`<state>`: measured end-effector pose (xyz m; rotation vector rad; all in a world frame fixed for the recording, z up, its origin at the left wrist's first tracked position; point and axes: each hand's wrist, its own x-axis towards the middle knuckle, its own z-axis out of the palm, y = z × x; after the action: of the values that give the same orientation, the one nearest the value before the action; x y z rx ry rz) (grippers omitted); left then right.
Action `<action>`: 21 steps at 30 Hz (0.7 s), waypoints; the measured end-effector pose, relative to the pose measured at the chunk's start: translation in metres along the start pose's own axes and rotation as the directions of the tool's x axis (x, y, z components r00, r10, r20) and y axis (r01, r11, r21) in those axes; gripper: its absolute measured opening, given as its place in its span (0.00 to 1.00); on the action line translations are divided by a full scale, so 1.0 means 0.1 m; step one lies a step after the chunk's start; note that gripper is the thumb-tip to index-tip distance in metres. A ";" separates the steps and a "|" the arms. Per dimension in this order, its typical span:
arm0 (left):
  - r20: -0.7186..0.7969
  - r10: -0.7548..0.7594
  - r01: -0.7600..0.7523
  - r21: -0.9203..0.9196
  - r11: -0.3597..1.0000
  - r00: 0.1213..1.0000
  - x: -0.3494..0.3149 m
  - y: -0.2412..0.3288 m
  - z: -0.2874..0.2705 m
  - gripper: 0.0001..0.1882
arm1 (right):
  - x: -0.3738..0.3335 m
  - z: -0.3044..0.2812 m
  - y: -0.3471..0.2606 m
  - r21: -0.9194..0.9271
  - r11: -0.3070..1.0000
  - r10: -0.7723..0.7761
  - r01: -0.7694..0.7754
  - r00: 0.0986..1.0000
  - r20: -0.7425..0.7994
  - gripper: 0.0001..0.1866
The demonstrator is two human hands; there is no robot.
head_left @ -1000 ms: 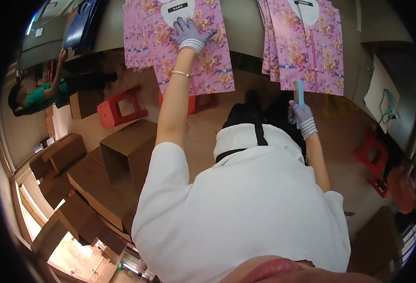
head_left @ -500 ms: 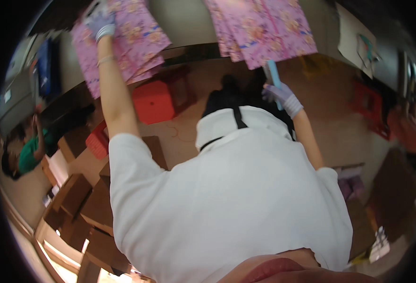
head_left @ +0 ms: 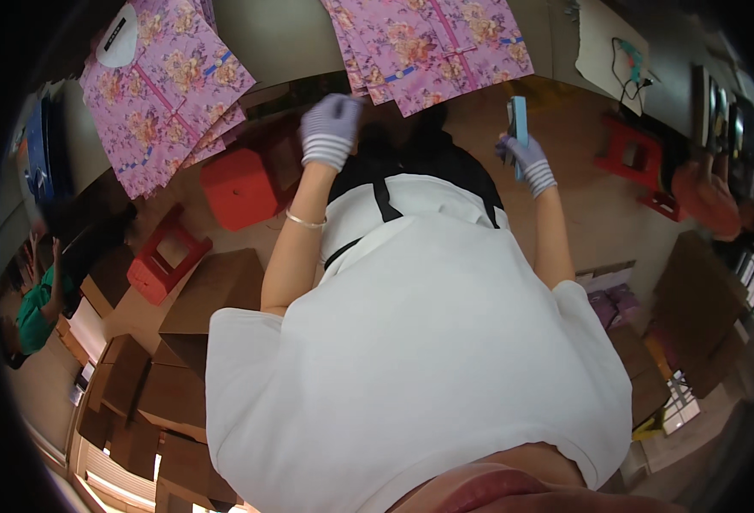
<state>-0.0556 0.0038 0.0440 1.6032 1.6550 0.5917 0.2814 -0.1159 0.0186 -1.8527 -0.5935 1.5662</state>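
Note:
My left hand (head_left: 330, 132), in a lilac glove with a striped cuff, is in front of the table edge between two stacks of garments. Its fingers are curled closed, and whatever they might hold is hidden. In my right hand (head_left: 527, 161), gloved the same way, is a long, narrow light-blue and grey object (head_left: 516, 120), held upright; its exact kind does not show. A pink floral garment stack (head_left: 163, 94) lies at the table's left, the top piece showing a white neck area with a dark label. Another pink floral garment stack (head_left: 432, 51) lies at the centre, overhanging the edge.
Red stools (head_left: 238, 190) stand below the table on the left, and another red stool (head_left: 629, 158) at right. Cardboard boxes (head_left: 172, 393) pile up behind at left. A person in green (head_left: 39, 312) is far left; another person (head_left: 710, 197) is at right. A pale board with a cable (head_left: 612, 51) lies on the table.
My left hand has left the left garment stack and drawn back toward my body, to the right. My right hand still holds the blue object, now slightly further right and more upright.

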 end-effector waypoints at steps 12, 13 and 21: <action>0.783 -0.259 0.794 -0.431 0.429 0.566 -0.07 -0.08 0.69 0.15 | 0.84 -0.54 -0.13 0.020 0.987 -0.162 0.161 0.986 0.043 0.15; 0.769 -0.272 0.788 -0.439 0.432 0.578 -0.07 -0.09 0.69 0.14 | 0.82 -0.52 -0.14 0.057 0.979 -0.198 0.195 0.978 0.059 0.15; 0.679 -0.194 0.627 -0.477 0.616 0.708 -0.10 -0.08 0.57 0.11 | 0.51 -0.30 -0.48 -0.045 0.976 -0.202 0.211 0.967 0.155 0.12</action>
<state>-0.0173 -0.0166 0.0050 0.6605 1.0857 0.3374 0.3236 -0.0524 0.0199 -1.6663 -0.8827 1.5703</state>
